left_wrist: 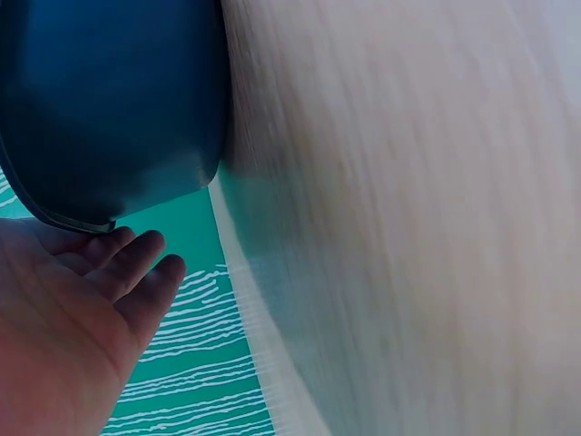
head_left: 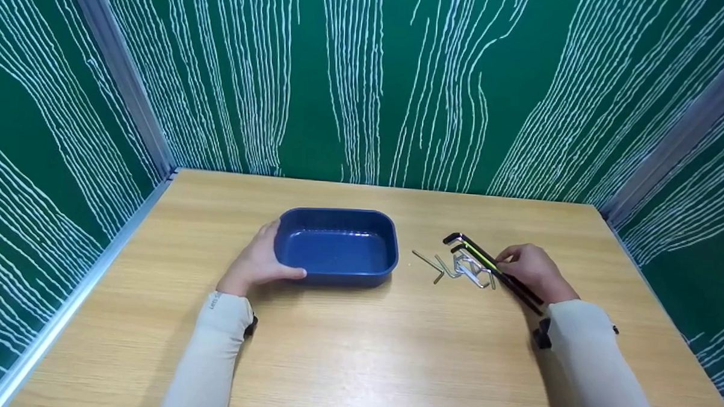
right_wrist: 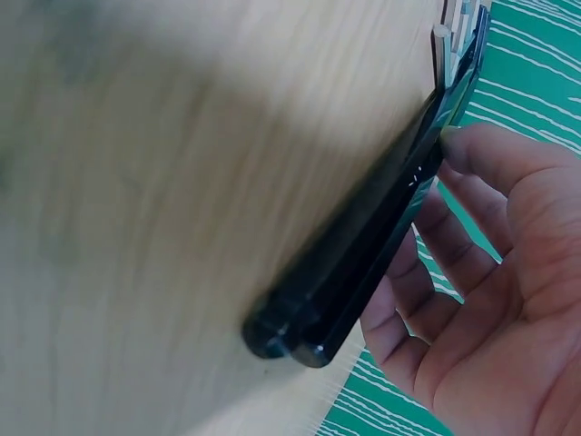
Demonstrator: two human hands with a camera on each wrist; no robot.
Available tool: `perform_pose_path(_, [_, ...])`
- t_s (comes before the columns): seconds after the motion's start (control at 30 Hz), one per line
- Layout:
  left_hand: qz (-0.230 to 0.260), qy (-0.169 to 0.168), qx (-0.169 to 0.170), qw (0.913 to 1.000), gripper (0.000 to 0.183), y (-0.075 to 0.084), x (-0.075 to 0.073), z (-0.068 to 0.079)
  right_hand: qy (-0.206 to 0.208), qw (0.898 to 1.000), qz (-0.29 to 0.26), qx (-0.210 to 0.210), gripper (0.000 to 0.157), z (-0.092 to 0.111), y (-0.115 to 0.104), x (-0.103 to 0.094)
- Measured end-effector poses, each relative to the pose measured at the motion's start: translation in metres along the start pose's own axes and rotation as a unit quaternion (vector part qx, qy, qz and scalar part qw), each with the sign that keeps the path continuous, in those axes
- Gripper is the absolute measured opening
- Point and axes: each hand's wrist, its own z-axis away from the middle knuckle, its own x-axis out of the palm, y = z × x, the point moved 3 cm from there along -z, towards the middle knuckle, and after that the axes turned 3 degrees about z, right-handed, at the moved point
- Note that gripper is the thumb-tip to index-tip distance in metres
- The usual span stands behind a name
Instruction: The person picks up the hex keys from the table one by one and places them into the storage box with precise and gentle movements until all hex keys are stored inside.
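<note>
A dark blue rectangular tub [head_left: 338,280] stands left of the table's middle. My left hand [head_left: 261,257] holds its left end, the thumb along the front wall and the fingers at the left rim. The left wrist view shows the tub's outer wall [left_wrist: 109,109] above loosely bent fingers [left_wrist: 136,268]. To the right, my right hand [head_left: 531,269] pinches two long black hex keys [head_left: 518,288] lying side by side, one with a yellow-green stripe. Their bent ends point to the back left. Several small silver hex keys [head_left: 471,272] lie heaped beside them.
The wooden tabletop [head_left: 363,348] extends around the tub and the keys. Green panels [head_left: 529,83] with white wavy lines enclose its back and sides, with grey metal posts [head_left: 120,68] at the corners.
</note>
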Motion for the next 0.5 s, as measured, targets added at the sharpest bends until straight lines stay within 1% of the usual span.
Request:
perform_pose_path(0.1, [0.004,0.002,0.016,0.9999,0.119,-0.0007,-0.0006,0.0003,-0.001,1.000,0.006,-0.003,0.020,-0.0011,0.0001,0.0009])
perform_pose_path(0.23, [0.009,0.008,0.031,0.9995,0.119,-0.0015,-0.0016,0.0010,0.012,0.999,0.026,-0.019,0.020,-0.0035,0.0000,0.0010])
perform_pose_path(0.33, [0.016,0.011,0.031,0.9993,0.119,-0.0025,-0.0016,0.0010,0.021,0.999,0.028,-0.016,0.020,-0.0042,-0.0016,-0.0004])
perform_pose_path(0.5, [0.021,0.007,0.028,0.9994,0.119,-0.0039,-0.0008,0.0013,0.014,1.000,0.027,-0.003,0.018,-0.0041,-0.0056,-0.0025])
